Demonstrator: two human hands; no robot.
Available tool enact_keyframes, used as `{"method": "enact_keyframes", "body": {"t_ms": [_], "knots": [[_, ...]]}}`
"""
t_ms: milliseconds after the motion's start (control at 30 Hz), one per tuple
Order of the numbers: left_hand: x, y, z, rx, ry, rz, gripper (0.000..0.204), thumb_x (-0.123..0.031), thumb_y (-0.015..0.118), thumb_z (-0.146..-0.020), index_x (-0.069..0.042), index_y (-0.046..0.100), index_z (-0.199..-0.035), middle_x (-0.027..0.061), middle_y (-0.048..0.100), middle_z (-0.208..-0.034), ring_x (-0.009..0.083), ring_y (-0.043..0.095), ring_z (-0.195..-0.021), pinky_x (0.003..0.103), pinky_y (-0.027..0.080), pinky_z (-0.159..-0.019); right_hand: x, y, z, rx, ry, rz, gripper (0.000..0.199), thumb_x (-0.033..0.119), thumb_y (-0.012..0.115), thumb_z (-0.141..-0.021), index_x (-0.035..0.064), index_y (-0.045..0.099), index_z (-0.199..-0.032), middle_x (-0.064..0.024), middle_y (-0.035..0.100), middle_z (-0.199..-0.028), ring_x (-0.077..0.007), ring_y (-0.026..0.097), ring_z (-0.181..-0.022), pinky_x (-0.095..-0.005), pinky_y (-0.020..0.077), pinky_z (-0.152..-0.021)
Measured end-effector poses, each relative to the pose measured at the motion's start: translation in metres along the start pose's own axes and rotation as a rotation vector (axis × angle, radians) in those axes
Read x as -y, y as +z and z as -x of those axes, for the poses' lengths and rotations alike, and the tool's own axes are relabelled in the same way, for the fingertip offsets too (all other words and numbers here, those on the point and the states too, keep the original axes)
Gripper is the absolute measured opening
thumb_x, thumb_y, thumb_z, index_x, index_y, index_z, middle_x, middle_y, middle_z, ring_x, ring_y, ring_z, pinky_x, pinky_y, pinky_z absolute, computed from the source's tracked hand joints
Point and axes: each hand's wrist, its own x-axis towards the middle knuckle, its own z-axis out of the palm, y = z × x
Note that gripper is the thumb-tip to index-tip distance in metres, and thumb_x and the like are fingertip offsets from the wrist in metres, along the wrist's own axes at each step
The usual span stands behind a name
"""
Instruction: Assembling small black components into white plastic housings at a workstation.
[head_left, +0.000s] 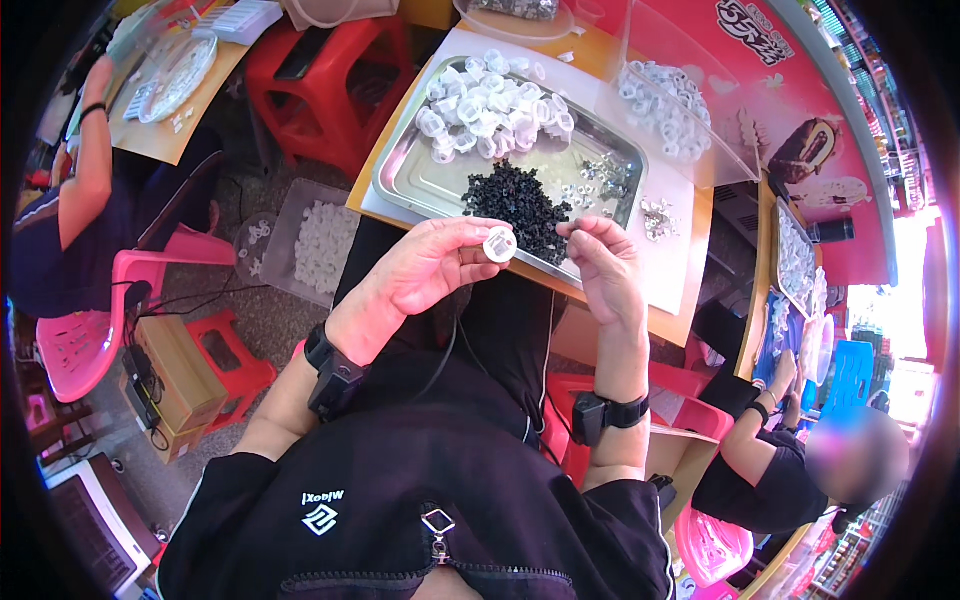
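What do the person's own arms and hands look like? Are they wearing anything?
The left hand and right hand are bare. Each wrist wears something black with a boxy part: a left wristband and a right wristband. The short sleeves are black, with thin white trim.

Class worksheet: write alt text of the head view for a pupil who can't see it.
A person's left hand holds a round white part before a metal tray of hollow white plastic pieces and small black parts; the right hand is nearby, pinched.
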Motion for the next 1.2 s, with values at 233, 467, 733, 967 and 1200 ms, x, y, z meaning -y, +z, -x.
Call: {"method": "enact_keyframes", "body": {"t_ms": [233, 467, 733, 967, 1200], "knots": [[0.001, 0.009, 0.0, -0.006, -0.006, -0.02, 0.028, -0.012, 0.057, -0.094, 0.003, 0.059, -0.117, 0.0102, 0.067, -0.099, 0.0183, 0.067, -0.087, 0.028, 0.057, -0.078, -0.007, 0.011, 0.007, 0.014, 0.117, -0.172, 0.011, 0.004, 0.064, -0.089, 0.0029, 0.064, -0.1, -0.0179, 0.069, -0.101, -0.0106, 0.059, -0.073, -0.0223, 0.05, -0.073], [0.006, 0.009, -0.001, -0.004, -0.038, 0.032, 0.021, -0.014, 0.059, -0.094, -0.001, 0.064, -0.109, 0.0074, 0.068, -0.098, 0.0158, 0.067, -0.087, 0.027, 0.055, -0.076, -0.019, 0.013, 0.01, -0.001, 0.123, -0.184, 0.013, 0.004, 0.067, -0.087, 0.0016, 0.066, -0.101, -0.0092, 0.069, -0.095, -0.0105, 0.06, -0.075, -0.0239, 0.0505, -0.074], [0.011, 0.006, -0.002, -0.011, -0.084, 0.05, 0.019, -0.017, 0.061, -0.093, -0.003, 0.065, -0.106, 0.0033, 0.068, -0.094, 0.0113, 0.065, -0.086, 0.024, 0.053, -0.073, -0.001, 0.044, 0.023, -0.043, -0.049, 0.42, 0.009, 0.002, 0.072, -0.083, 0.0011, 0.069, -0.092, -0.0023, 0.067, -0.089, -0.0071, 0.06, -0.081, -0.021, 0.0468, -0.075], [0.015, 0.002, -0.004, -0.003, -0.08, 0.009, 0.019, -0.019, 0.06, -0.094, -0.004, 0.066, -0.105, 0.0025, 0.068, -0.092, 0.0093, 0.063, -0.082, 0.023, 0.052, -0.074, 0.007, 0.056, 0.022, 0.028, -0.348, 0.97, 0.011, 0.003, 0.074, -0.076, 0.005, 0.07, -0.086, -0.0023, 0.066, -0.087, -0.0115, 0.061, -0.082, -0.0253, 0.0459, -0.07], [0.018, 0.002, -0.004, -0.006, -0.083, -0.011, 0.018, -0.02, 0.061, -0.094, -0.004, 0.068, -0.102, 0.0022, 0.067, -0.089, 0.0091, 0.062, -0.081, 0.022, 0.051, -0.073, 0.005, 0.053, 0.02, 0.098, -0.53, 1.167, 0.013, 0.006, 0.076, -0.071, 0.0085, 0.07, -0.082, -0.0035, 0.064, -0.085, -0.021, 0.061, -0.084, -0.033, 0.0439, -0.079]]}}
